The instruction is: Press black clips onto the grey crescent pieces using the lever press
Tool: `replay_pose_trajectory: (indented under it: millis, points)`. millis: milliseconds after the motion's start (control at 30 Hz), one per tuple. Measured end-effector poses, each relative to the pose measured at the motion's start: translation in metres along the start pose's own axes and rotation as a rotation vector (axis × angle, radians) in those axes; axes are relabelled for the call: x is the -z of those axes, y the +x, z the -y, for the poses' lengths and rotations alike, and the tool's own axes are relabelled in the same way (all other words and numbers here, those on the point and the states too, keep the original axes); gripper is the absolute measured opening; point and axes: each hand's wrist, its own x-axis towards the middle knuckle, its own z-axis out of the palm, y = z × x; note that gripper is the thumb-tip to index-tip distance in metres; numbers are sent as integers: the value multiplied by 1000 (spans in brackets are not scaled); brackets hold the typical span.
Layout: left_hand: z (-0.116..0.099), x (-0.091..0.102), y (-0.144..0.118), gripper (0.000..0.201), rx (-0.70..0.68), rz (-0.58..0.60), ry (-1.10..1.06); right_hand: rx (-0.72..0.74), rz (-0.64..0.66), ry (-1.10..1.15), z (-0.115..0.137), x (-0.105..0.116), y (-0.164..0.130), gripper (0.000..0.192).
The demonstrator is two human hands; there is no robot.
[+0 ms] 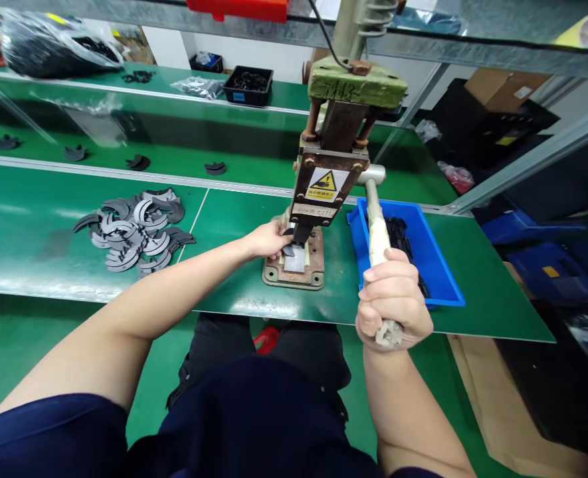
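My left hand [268,240] is closed on a dark curved plastic part [288,251] at the base of a hand press [328,159]. The part lies under the press ram [302,232], partly hidden by my fingers; whether the ram touches it I cannot tell. My right hand [393,299] is wrapped round the taped lever [377,226] of the press, which slants down toward me. To the left, a pile of grey and black curved parts [129,229] lies on the green table [234,279].
A blue bin [438,259] holding black parts stands right of the press. Several curved parts [215,168] lie spaced along the green strip behind the table's rail. On the raised shelf are a black tray [248,86] and a filled plastic bag [54,46]. A metal beam [448,50] crosses overhead.
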Motion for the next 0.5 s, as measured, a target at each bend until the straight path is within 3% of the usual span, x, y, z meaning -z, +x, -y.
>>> replay_pose_trajectory:
  millis: [100, 200, 267, 400, 500]
  points:
    - [6, 4, -28, 36, -66, 76, -33, 1, 7, -4, 0, 1, 2, 28]
    - [20, 26, -65, 36, -183, 126, 37, -2, -2, 1, 0, 0, 2, 29]
    - [36, 53, -92, 34, -242, -9, 304, -11, -25, 1, 0, -1, 2, 32]
    - [80, 125, -146, 32, -326, -471, 900, -25, -96, -3, -7, -6, -1, 40]
    - [113, 172, -189, 39, -211, -743, 1068, 63, -220, 20, -18, -14, -2, 50]
